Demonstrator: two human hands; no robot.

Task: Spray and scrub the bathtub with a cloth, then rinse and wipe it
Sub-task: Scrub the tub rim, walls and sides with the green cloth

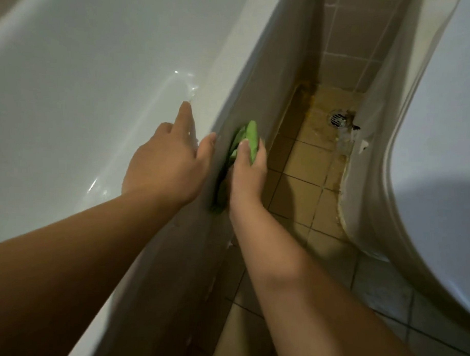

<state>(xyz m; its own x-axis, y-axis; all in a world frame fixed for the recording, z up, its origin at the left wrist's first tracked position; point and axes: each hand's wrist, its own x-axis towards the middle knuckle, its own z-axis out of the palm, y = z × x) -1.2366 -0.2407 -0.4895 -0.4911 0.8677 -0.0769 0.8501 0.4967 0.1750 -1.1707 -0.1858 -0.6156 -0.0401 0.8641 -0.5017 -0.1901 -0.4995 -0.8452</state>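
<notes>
— Where's the green cloth [247, 141]?
— Bunched in the right hand [248, 173], fingers curled round it, pressed against the white bathtub's [72, 65] outer side panel, above the tan floor tiles [303, 177].
— And the left hand [166, 164]?
— Fingers straight and relaxed, resting on the tub's rim, holding nothing.

Green cloth [250, 141], white bathtub [72, 65]

Single head-worn wide-angle view, looking steeply down and forward, close over the glossy white bathtub [72, 79] rim, beige tiled floor [303, 180] toward 2 o'clock
</notes>
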